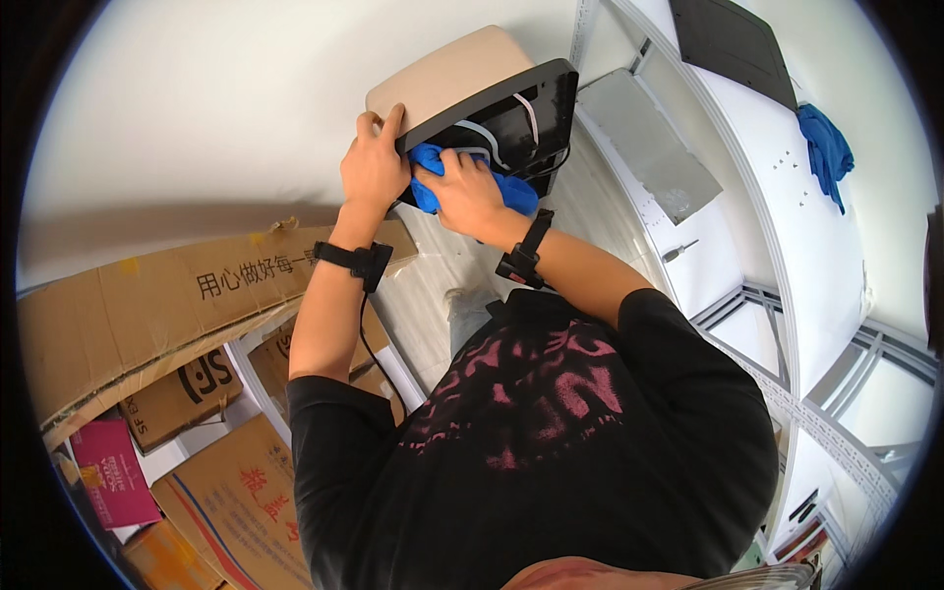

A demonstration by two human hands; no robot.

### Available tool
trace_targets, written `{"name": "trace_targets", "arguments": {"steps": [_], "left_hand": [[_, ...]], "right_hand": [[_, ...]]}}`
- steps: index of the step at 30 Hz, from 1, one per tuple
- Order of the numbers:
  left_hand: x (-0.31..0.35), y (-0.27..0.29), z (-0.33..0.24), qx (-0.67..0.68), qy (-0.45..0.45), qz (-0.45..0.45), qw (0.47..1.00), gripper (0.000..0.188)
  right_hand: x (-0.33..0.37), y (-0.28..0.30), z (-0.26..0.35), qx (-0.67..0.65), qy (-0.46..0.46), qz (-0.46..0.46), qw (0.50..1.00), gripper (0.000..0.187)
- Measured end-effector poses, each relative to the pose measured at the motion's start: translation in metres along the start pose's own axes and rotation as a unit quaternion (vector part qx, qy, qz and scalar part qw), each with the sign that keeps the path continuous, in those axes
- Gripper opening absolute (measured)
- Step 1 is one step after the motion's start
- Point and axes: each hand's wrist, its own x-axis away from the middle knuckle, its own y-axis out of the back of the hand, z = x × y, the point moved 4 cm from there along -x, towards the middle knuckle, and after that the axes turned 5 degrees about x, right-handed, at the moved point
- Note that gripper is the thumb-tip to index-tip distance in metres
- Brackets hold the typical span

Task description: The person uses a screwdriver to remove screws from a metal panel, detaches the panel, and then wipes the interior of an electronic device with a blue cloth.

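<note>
A boxy appliance housing (452, 81) with a beige shell and a black rim stands against the wall, its dark open side facing right. Pale hoses (480, 133) and a black cable show inside it. My left hand (374, 165) grips the near edge of the housing, its fingertips over the beige surface. My right hand (466, 192) is closed on a bunched blue cloth (519, 194), pressed into the lower part of the opening. The cloth partly hides the inside of the housing.
Cardboard boxes (231, 492) and a magenta box (116, 472) sit on shelving at lower left, beneath a long carton (147, 305). On the right, a white shelf unit holds a black panel (733, 47), another blue cloth (826, 152), a grey plate (654, 147) and a screwdriver (678, 252).
</note>
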Motion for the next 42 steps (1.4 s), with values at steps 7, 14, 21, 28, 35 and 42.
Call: {"name": "trace_targets", "arguments": {"steps": [7,14,21,28,35,42], "left_hand": [[0.004,-0.006,0.004,0.010,-0.020,-0.025,0.999,0.065],[0.002,-0.005,0.010,0.044,-0.036,-0.020,0.998,0.065],[0.002,-0.009,0.014,0.069,-0.036,-0.039,0.996,0.065],[-0.002,-0.012,0.016,0.096,-0.030,-0.024,0.995,0.062],[-0.003,-0.012,0.017,0.101,-0.038,0.000,0.994,0.064],[0.001,-0.008,0.016,0.100,-0.049,-0.001,0.994,0.065]], "right_hand": [[-0.002,0.001,0.005,0.040,-0.067,0.049,0.996,0.061],[-0.008,0.029,-0.035,0.118,-0.169,0.054,0.977,0.067],[-0.017,0.024,-0.024,0.079,-0.197,0.088,0.973,0.061],[-0.034,0.004,0.010,0.037,-0.156,0.131,0.978,0.039],[-0.026,0.005,0.014,0.042,-0.065,0.093,0.993,0.043],[-0.025,0.030,0.007,0.057,-0.131,0.040,0.989,0.061]]}}
